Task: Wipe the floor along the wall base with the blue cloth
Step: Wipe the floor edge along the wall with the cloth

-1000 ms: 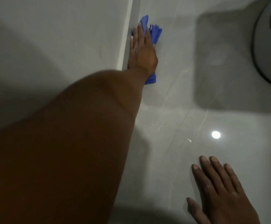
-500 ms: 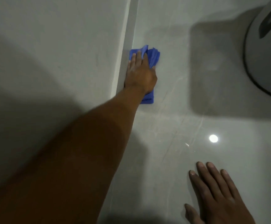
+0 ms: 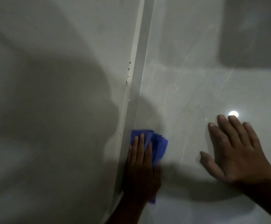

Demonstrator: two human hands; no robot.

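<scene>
A folded blue cloth (image 3: 159, 145) lies flat on the glossy grey floor tile (image 3: 188, 88), right against the pale skirting strip (image 3: 138, 75) at the foot of the wall (image 3: 58, 78). My left hand (image 3: 141, 168) presses down on the cloth with fingers stretched forward, covering most of it; only its far end and a near corner show. My right hand (image 3: 233, 152) rests palm down on the tile to the right, fingers spread, holding nothing.
Small dark specks (image 3: 128, 73) sit on the seam between wall and skirting farther ahead. A lamp's bright reflection (image 3: 233, 113) shines just beyond my right fingertips. A large dark shadow (image 3: 251, 33) covers the floor at top right.
My left hand has dragged the cloth back toward me along the skirting. The round object at the top right has left the view. My right hand still rests on the tile.
</scene>
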